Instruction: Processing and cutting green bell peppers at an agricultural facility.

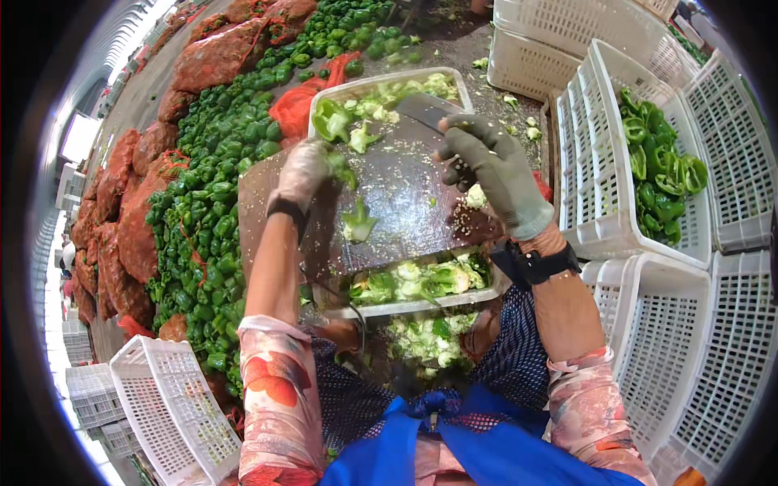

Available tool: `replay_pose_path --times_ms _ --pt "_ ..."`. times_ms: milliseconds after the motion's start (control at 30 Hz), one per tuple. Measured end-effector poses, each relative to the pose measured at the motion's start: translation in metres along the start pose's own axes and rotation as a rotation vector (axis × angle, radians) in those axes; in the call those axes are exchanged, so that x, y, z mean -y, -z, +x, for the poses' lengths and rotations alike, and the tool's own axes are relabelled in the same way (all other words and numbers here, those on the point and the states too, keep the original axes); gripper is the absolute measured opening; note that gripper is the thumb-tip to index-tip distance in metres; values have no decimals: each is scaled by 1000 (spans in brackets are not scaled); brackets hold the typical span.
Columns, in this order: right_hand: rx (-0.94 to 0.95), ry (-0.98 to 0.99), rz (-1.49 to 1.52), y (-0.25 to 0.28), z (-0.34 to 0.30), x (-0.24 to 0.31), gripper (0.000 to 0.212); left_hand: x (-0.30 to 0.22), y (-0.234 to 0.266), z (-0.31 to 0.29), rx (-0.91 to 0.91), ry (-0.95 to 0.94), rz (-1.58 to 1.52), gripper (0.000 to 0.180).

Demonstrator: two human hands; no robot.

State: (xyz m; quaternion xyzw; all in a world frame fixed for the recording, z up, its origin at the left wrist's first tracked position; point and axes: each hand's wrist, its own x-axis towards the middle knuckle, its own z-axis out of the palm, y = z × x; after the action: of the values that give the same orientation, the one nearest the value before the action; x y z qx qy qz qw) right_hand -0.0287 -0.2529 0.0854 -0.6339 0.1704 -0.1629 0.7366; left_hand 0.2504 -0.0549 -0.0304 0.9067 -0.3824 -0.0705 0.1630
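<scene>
My right hand (496, 166), in a grey-green glove, is closed round a knife (425, 112), its blade pointing left above the far part of a cutting board (397, 231). Over the board's left side my left hand (301, 172), in a pale glove, has its fingers closed on a green pepper piece (342, 172), blurred by motion. A pale-green pepper core (356, 221) lies on the board below it, with seeds scattered around. The board rests across a white crate (470, 89), and cut pepper cores (417, 279) show inside at its far and near ends.
A heap of green peppers (207, 235) spreads along the left, beside red mesh sacks (126, 251). Pepper halves (660, 170) fill part of a white crate (596, 146) at right, near other white crates (648, 340). One crate (174, 409) tilts at lower left. Cores (425, 340) lie between my legs.
</scene>
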Motion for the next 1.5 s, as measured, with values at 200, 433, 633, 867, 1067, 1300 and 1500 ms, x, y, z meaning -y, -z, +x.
replay_pose_path --times_ms 200,433,633,867,1067,1300,1500 --pt "156 59 -207 -22 0 -13 36 -3 14 -62 85 175 -163 40" --pt "297 61 -415 -39 -1 -35 58 -76 76 -124 25 294 -1156 24" --pt "493 195 -544 -76 -17 -28 63 -121 86 -177 19 249 -1033 48" --pt "300 224 -204 -70 -12 -45 36 -110 62 -173 -125 106 -1337 63" --pt "230 428 -430 -77 -19 -53 40 -124 59 -169 5 106 -1623 62" --pt "247 446 -736 -75 -6 -60 44 -125 57 -169 39 187 -1359 66" --pt "286 587 -1216 -60 4 -75 49 -128 58 -176 134 173 -1242 78"
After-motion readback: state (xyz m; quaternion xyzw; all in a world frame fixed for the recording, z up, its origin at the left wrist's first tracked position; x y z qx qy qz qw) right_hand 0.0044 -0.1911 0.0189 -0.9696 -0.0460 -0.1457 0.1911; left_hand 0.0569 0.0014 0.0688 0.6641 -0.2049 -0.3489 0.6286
